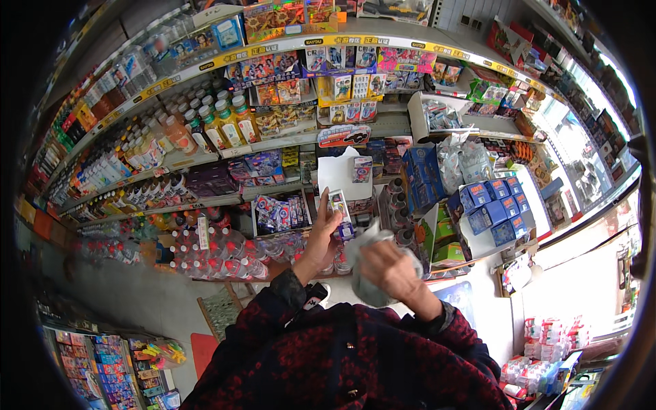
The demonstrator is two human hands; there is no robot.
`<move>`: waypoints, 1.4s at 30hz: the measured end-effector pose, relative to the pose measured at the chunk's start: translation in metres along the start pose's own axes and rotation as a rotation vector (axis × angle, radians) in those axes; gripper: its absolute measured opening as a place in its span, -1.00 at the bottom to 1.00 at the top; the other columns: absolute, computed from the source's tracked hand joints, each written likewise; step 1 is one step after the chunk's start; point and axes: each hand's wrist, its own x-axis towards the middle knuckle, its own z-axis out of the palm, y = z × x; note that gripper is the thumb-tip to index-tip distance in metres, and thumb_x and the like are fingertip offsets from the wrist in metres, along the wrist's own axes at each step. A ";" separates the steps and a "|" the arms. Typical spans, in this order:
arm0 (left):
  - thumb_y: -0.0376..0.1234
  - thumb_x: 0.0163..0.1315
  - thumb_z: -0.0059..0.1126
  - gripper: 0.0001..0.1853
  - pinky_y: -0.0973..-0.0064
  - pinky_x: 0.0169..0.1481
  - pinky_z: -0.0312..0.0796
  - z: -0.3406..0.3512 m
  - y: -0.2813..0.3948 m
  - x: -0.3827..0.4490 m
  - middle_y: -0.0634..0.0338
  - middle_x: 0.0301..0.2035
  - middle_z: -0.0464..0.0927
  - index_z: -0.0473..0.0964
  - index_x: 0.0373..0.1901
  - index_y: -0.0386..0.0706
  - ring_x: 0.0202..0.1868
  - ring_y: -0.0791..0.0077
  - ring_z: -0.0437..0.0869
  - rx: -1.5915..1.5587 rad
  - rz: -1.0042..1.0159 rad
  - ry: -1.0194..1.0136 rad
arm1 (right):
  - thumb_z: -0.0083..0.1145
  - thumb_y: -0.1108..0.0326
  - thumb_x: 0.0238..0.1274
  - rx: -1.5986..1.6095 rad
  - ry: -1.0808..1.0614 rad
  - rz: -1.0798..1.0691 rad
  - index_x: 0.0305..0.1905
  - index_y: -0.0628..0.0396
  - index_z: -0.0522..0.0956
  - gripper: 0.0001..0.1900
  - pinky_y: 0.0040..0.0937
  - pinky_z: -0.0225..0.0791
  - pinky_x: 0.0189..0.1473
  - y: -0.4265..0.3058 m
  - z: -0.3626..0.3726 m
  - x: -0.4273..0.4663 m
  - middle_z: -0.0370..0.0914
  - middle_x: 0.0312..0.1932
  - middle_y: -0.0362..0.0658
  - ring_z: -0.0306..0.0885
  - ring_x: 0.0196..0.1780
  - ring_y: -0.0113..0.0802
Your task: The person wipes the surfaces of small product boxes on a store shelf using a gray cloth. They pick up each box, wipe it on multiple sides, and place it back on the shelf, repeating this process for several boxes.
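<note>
My left hand [323, 233] holds a small upright blister pack [339, 207] with a white and purple front. Close beside it on the right, my right hand [387, 266] grips a grey-green cloth [366, 284], both somewhat blurred. Beyond my left hand, a white open carton [330, 171] holds a similar small pack [362, 169] against its panel. To the left of that carton sits a tray of small blue and purple packs [282, 214]. My sleeves hide part of the floor below.
Plastic bottles with red caps [220, 256] line the low front at left. Juice bottles [230, 125] stand on the shelf above them. Blue boxes [487, 215] are stacked in a carton at right, near green boxes [448, 251]. A stool [220, 310] is behind the bottles, near me.
</note>
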 end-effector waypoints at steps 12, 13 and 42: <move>-0.22 0.37 -0.26 -0.59 0.31 0.27 0.22 0.043 -0.023 -0.047 0.16 0.10 0.33 0.17 0.21 -0.14 0.16 0.36 0.36 -0.298 -0.223 0.068 | 0.20 0.15 0.00 0.061 -0.106 0.347 -0.07 -0.12 0.55 -0.67 -0.16 0.38 -0.17 -0.002 -0.026 0.034 0.32 0.06 -0.17 0.35 -0.11 -0.02; -0.22 0.38 -0.29 -0.60 0.30 0.26 0.24 0.043 -0.023 -0.048 0.16 0.09 0.34 0.18 0.19 -0.14 0.15 0.36 0.37 -0.305 -0.226 0.065 | 0.20 0.16 -0.01 0.073 -0.142 0.352 -0.07 -0.11 0.55 -0.67 -0.17 0.38 -0.16 0.000 -0.025 0.032 0.32 0.07 -0.17 0.36 -0.11 -0.01; -0.26 0.27 -0.02 -0.64 -0.11 0.04 0.40 -0.004 0.005 -0.014 0.01 -0.19 0.55 0.35 0.01 -0.31 -0.19 0.14 0.62 -0.473 -0.278 -0.186 | 0.27 0.43 -0.13 0.245 0.030 0.590 -0.14 0.06 0.52 -0.66 -0.24 0.35 0.01 0.034 -0.008 -0.036 0.43 -0.05 -0.02 0.45 -0.01 -0.07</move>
